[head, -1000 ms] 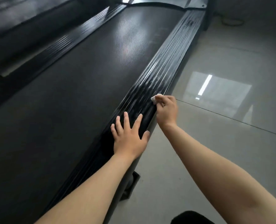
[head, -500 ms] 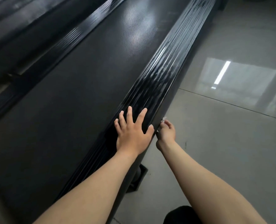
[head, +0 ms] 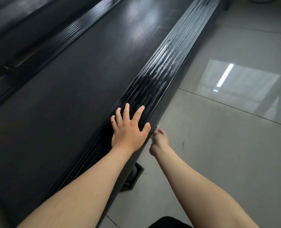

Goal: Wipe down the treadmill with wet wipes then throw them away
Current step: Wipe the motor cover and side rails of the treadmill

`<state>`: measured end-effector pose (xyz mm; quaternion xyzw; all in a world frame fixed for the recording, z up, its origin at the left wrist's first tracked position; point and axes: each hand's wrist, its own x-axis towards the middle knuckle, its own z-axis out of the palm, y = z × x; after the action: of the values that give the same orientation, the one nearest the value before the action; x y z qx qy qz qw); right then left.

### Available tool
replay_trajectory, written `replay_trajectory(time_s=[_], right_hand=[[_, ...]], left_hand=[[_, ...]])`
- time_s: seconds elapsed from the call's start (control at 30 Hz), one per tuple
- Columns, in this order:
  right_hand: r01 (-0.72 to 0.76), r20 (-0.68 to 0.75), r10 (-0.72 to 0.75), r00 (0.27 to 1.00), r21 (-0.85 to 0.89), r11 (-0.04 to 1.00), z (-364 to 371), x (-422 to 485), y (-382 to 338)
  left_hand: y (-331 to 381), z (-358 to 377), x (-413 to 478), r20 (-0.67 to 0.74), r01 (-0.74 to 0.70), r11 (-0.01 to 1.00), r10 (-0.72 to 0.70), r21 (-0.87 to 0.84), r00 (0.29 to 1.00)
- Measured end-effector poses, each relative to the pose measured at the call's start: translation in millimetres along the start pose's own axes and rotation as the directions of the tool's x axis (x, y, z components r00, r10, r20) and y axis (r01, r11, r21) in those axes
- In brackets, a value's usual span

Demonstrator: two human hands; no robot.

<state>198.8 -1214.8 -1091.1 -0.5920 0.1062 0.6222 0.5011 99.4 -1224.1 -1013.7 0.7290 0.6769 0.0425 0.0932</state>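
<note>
Two grips: left hand spread flat on the streaky black treadmill rail, right hand pinching a crumpled white wipe at its outer edge

The right hand mostly hides the wipe.

No legible text.
Treadmill belt, ribbed side rail, floor tiles: no label, brand, number or sign readable.

Open floor right of the treadmill rail — a foot bracket juts out below.
</note>
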Motion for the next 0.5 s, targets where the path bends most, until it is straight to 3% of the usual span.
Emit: replay_trajectory(time_s=[0.1,0.2,0.33,0.43,0.5], right_hand=[[-0.078,-0.002,0.078,0.997,-0.050,0.996,-4.4,-2.5,12.1],[0.109,-0.012,-0.110,0.994,-0.035,0.993,-1.2,-11.5,0.2],[0.391,0.140,-0.389,0.910,0.013,0.920,8.1,-36.9,-19.4],[0.444,0.168,-0.434,0.885,-0.024,0.896,9.0,-44.9,-15.2],[0.405,0.125,-0.395,0.910,-0.065,0.912,3.3,-40.5,-1.8]], left_hand=[[0.5,-1.1,-0.6,-0.003,0.001,1.000,-0.001,-0.006,1.000],[0.1,0.1,-0.7,-0.014,0.000,1.000,0.000,-0.028,1.000],[-2.8,1.3,-0.9,-0.071,-0.003,0.996,-0.004,-0.094,0.997],[-2.8,0.9,-5.5,-0.132,-0.038,0.993,0.023,-0.109,0.991],[-4.4,2.0,-11.3,-0.181,-0.082,0.991,0.063,-0.103,0.982]])
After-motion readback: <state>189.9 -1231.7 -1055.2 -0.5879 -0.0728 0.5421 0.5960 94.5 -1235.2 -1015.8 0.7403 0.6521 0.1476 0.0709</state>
